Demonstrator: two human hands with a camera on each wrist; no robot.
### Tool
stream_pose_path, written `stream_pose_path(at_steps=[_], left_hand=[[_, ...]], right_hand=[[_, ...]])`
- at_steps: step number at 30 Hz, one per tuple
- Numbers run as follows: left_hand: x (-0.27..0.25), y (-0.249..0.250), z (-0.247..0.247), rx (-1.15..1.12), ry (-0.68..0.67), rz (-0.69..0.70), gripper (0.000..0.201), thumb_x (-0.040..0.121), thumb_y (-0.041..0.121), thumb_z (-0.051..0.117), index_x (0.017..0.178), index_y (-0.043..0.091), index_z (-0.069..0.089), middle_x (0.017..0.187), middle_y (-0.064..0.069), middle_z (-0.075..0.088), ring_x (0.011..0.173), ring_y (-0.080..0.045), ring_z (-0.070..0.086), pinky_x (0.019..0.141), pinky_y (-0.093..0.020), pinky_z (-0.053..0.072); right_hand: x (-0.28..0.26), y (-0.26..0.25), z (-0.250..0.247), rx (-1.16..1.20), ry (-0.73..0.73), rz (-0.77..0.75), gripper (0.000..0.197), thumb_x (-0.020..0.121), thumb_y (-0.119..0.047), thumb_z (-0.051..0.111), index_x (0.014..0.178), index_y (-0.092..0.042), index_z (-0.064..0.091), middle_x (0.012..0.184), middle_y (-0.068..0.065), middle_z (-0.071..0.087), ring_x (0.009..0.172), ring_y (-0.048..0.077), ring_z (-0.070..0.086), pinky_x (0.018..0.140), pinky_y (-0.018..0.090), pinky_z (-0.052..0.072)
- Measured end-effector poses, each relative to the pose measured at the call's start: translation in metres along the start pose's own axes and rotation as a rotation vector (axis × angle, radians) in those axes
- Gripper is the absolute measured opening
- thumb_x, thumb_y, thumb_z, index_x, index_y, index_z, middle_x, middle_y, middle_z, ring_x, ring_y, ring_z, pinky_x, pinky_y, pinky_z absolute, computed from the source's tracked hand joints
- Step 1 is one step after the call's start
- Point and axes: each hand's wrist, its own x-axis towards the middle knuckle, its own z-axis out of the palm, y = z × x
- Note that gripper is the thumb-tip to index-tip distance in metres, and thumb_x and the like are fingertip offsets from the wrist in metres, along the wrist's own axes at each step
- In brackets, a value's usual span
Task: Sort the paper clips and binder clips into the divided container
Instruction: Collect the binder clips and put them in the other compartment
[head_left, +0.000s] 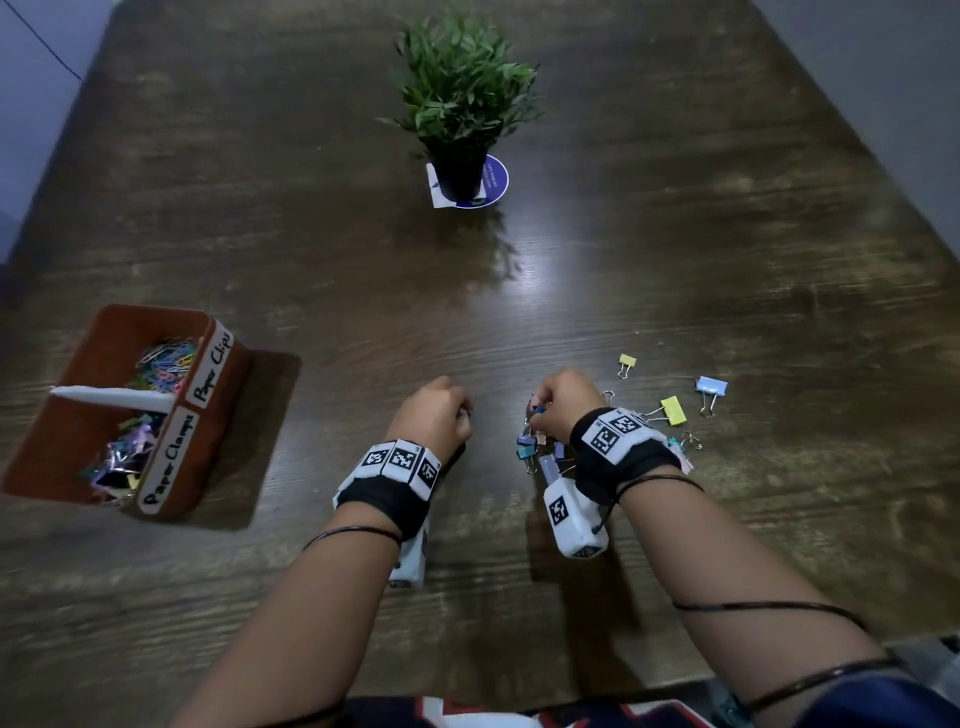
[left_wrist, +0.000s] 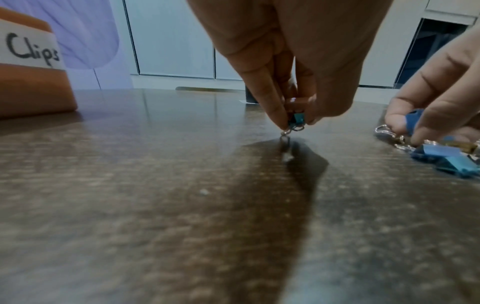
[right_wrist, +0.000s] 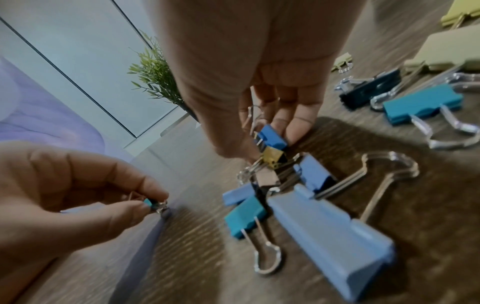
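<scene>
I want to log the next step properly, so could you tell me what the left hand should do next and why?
Probably carry it to the near compartment labelled Paper Clamps. The left hand already pinches a small teal binder clip just above the table, and that compartment already holds binder clips.

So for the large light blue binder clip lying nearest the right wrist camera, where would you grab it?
Probably pinch the large light blue binder clip across its wedge body, from above. It lies flat on the table with its broad faces exposed, and its wire handles lie folded back, flat and thin, so they are harder to catch.
</scene>
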Motion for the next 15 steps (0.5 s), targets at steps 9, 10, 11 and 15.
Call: stream_pose_path(at_steps=[9,10,11,15], left_hand=[[-0.026,-0.035,-0.010,-0.189,0.224,-0.034,0.015,0.076,0.006,0.066,0.088,0.010,0.073,0.093,-0.008,0.066,0.086,-0.029,0.064,0.073,-0.033,0.049],[-0.030,-0.040,-0.012,-0.207,0.239,-0.034,0.014,0.075,0.005,0.066,0.086,0.009,0.074,0.092,-0.008,0.066,0.084,-0.028,0.064,0.073,-0.034,0.050],[-0.034,-0.044,-0.015,-0.227,0.257,-0.033,0.014,0.074,0.004,0.067,0.086,0.009,0.073,0.091,-0.008,0.066,0.083,-0.028,0.065,0.074,-0.035,0.051],[-0.052,-0.058,-0.031,-0.296,0.365,-0.023,0.013,0.076,0.000,0.067,0.085,0.007,0.073,0.089,-0.006,0.066,0.080,-0.022,0.065,0.076,-0.031,0.052]], right_hand=[[-0.008,-0.022,0.014,0.109,0.016,-0.027,0.020,0.076,-0.003,0.066,0.063,-0.018,0.060,0.079,0.008,0.070,0.073,0.022,0.065,0.069,0.030,0.053],[-0.009,-0.027,0.015,0.143,0.027,-0.030,0.021,0.077,-0.003,0.066,0.063,-0.018,0.060,0.075,0.005,0.068,0.069,0.019,0.062,0.067,0.028,0.051],[-0.009,-0.032,0.017,0.196,0.030,-0.026,0.021,0.077,-0.003,0.067,0.064,-0.017,0.060,0.071,0.002,0.065,0.065,0.016,0.059,0.065,0.027,0.050],[-0.007,-0.062,0.031,0.464,-0.017,-0.017,0.026,0.080,0.000,0.066,0.063,-0.018,0.061,0.063,-0.004,0.059,0.060,0.013,0.054,0.065,0.027,0.049]])
